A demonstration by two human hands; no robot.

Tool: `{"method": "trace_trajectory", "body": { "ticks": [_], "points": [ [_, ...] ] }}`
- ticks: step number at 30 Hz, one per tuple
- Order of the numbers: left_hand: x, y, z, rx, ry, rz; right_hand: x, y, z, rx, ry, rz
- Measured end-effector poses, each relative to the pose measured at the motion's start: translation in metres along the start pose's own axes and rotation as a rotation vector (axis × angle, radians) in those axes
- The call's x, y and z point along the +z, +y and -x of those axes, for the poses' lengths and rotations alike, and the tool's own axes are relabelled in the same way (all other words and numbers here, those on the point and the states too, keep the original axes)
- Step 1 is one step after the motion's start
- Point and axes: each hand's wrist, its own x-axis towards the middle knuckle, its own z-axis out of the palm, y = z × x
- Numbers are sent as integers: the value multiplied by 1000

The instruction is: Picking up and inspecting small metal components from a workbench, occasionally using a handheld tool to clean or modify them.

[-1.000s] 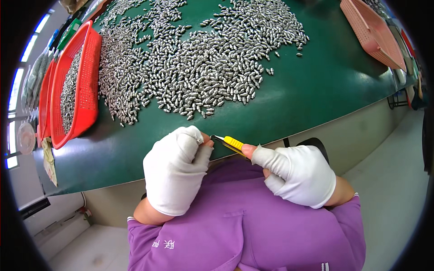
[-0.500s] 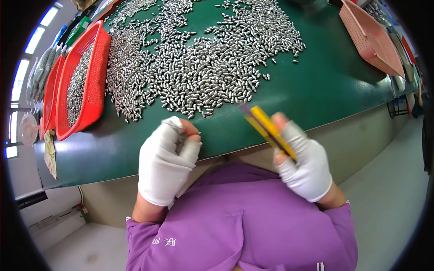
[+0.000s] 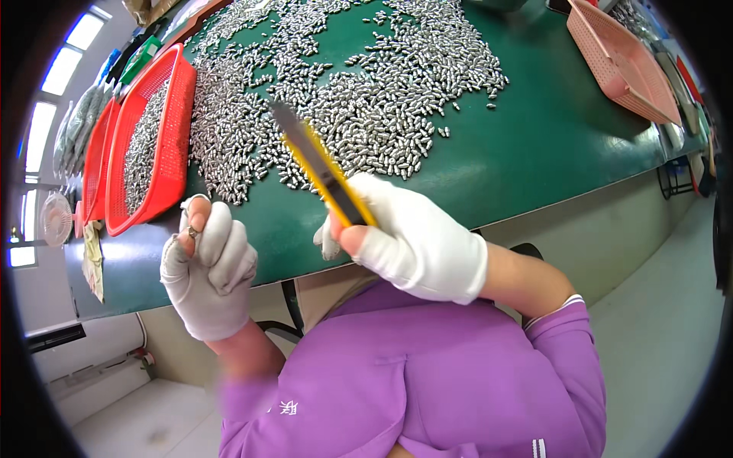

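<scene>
Between thumb and forefinger my left hand [image 3: 212,267] pinches one small metal part [image 3: 192,231], close to the red basket. It wears a white glove with bare thumb and forefinger tips. My right hand [image 3: 416,240], gloved the same way, is closed around a yellow and black utility knife [image 3: 327,174]. Its dark blade end points up and to the left, above the pile. Many small silvery metal parts [image 3: 366,126] lie spread in a heap over the green table [image 3: 527,156], beyond both hands.
At the left stands a red perforated basket [image 3: 177,126] holding more such parts, with another red basket [image 3: 93,172] beside it. A pink perforated basket [image 3: 622,72] sits at the far right. A cloth [image 3: 92,263] hangs at the left table edge, near a small fan [image 3: 56,218].
My right hand has swung left with the utility knife, which now reaches over the pile. My left hand has moved left and turned, so the pinched metal part shows.
</scene>
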Motion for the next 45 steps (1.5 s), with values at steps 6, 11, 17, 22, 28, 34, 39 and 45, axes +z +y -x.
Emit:
{"method": "trace_trajectory", "body": {
  "ticks": [6, 11, 17, 22, 28, 34, 39, 45],
  "points": [
    [-7, -5, -1, -49, 9, 79, -30, -41, 10, 307, -123, 416],
    [-2, -19, -9, -122, 17, 108, -83, -40, 73, 9, 675, 319],
    [5, -44, -16, -136, 26, -164, -151, 5, 102, 249, 1489, 1192],
    [16, -51, -20, -168, 105, -206, -156, 1, 99, 487, 1371, 1574],
    [3, -51, -20, -173, -24, -128, -97, -16, 49, -128, 1163, 1318],
    [4, -50, -20, -154, -21, -53, -23, -1, -3, -516, 476, 1146],
    [2, -51, -19, -157, 20, -64, -15, 0, -19, -424, 352, 1255],
    [7, -51, -17, -194, 73, -180, -13, 5, -17, -370, 345, 1264]
  ]
}}
